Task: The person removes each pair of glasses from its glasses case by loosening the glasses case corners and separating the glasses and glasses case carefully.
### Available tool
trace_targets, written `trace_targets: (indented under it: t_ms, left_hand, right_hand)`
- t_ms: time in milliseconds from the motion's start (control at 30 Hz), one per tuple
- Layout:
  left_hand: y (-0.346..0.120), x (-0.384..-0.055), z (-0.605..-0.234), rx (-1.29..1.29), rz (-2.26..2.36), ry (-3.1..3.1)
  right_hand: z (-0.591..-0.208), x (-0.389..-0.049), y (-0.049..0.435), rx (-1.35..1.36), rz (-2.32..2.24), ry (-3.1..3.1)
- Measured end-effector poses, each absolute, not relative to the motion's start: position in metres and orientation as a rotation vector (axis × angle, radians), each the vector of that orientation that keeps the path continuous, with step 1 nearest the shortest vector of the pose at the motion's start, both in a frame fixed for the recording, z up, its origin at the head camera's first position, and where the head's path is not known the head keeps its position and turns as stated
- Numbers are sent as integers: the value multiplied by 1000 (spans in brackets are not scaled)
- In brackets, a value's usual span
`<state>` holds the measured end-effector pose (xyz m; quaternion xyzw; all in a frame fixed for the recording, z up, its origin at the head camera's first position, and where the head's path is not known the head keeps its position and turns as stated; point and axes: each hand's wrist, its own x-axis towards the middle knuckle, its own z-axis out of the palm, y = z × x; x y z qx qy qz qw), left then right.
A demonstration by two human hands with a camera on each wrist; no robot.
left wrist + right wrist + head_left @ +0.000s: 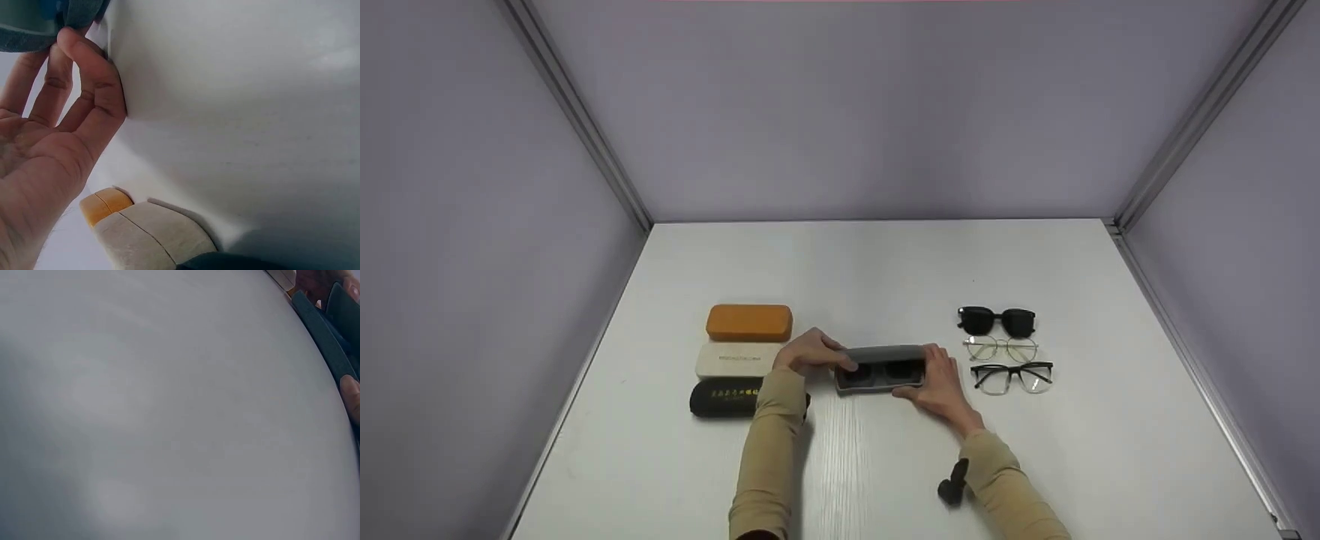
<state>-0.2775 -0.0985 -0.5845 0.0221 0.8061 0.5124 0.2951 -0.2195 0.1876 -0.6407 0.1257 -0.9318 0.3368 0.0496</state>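
Observation:
A grey glasses case (877, 352) lies with its lid raised in the middle of the table, and dark-lensed sunglasses (901, 370) show inside it. My left hand (814, 351) grips the case's left end, thumb at the opening. At the other end my right hand (941, 382) holds the case, its thumb along the front edge and its fingers behind. In the left wrist view the left hand (67, 112) pinches a corner of the case (25, 39). The right wrist view catches the case's long edge (320, 334) with the right thumb (351, 395) against it.
Left of the case stand an orange case (749, 322), a white case (735, 360) and a black case (724, 397) in a column. On the right lie black sunglasses (1018, 323), thin-framed glasses (1001, 349) and black-framed glasses (1013, 370). Pale walls (877, 112) enclose the table.

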Motion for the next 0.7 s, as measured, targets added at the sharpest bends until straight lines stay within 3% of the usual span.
trace_targets:
  t_ms: [700]
  left_hand:
    - [-97,-271,-595,-52,1519,2001]
  right_hand:
    - [-643,-222,193,428,1034,-2804]
